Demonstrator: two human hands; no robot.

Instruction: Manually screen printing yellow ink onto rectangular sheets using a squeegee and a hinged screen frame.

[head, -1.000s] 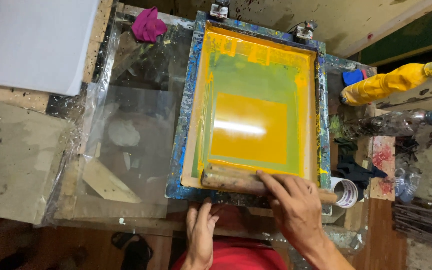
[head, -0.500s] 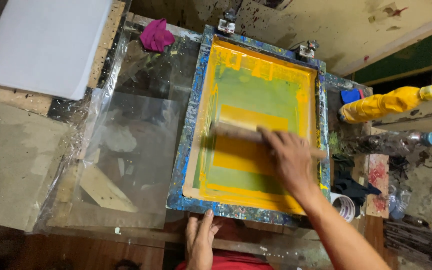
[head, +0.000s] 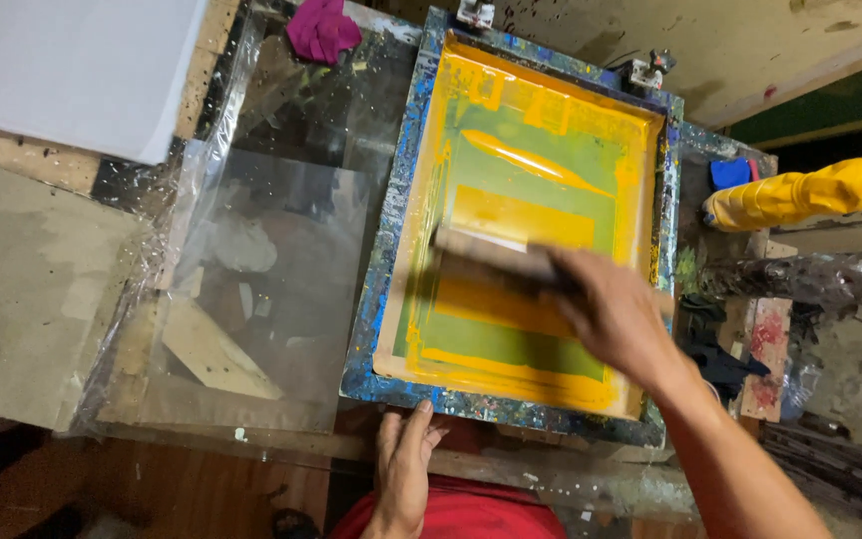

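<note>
A screen-printing frame point(head: 387, 260) with a paint-spattered blue border lies flat, its green mesh covered in yellow ink point(head: 526, 215). My right hand point(head: 616, 319) grips a wooden squeegee point(head: 496, 265) that lies across the middle of the mesh; it is blurred by motion. My left hand point(head: 403, 469) rests with fingers spread on the table edge just below the frame's near border, holding nothing.
A clear plastic sheet point(head: 251, 279) covers the table left of the frame. A white board point(head: 72, 70) lies at top left, a pink rag point(head: 321, 28) above. Right of the frame stand a yellow ink-coated bottle point(head: 800, 195) and a grimy bottle point(head: 800, 279).
My right hand has pushed the squeegee from the near end of the screen up to its middle, leaving yellow ink spread behind it. My left hand has stayed at the table edge.
</note>
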